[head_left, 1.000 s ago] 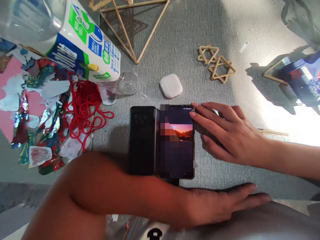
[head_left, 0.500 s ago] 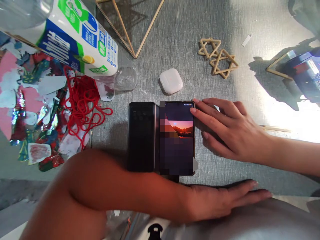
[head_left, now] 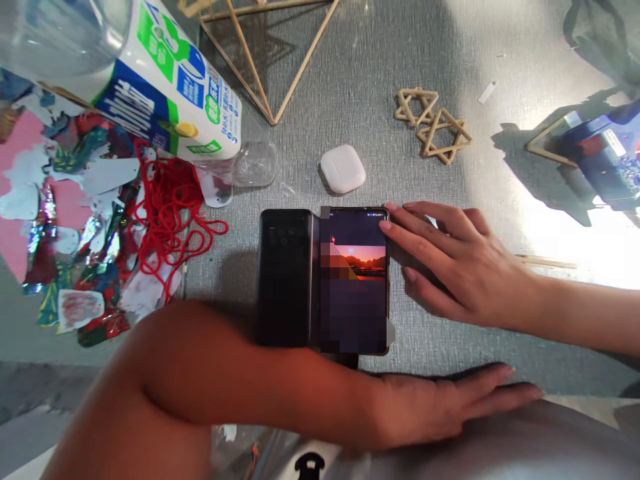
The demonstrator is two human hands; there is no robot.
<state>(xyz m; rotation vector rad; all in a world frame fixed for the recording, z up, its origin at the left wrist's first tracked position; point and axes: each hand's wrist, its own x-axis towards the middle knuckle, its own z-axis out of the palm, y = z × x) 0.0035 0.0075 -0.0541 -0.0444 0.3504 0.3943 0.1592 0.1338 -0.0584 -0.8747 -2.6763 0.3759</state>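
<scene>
A smartphone (head_left: 357,307) lies on the grey cloth-covered table, its screen lit with a sunset picture. My right hand (head_left: 450,260) rests to its right, fingers stretched out, with the fingertips at the phone's upper right edge. Against the phone's left side is a black slab-shaped device (head_left: 284,280), whose kind I cannot make out. My left forearm crosses in front of both, and my left hand (head_left: 440,407) lies flat along the table's near edge with its fingers extended, holding nothing. Just beyond the phone sits a white earbud case (head_left: 343,169).
A large plastic bottle (head_left: 195,113) lies at upper left, beside red cord (head_left: 167,207) and painted paper scraps (head_left: 80,310). A thin stick frame (head_left: 300,73) stands behind. Two small stick stars (head_left: 445,137) lie farther right, near a blue box (head_left: 600,143).
The view has shifted slightly, so the objects on the table sit a little lower in the picture. Both hands keep nearly the same pose.
</scene>
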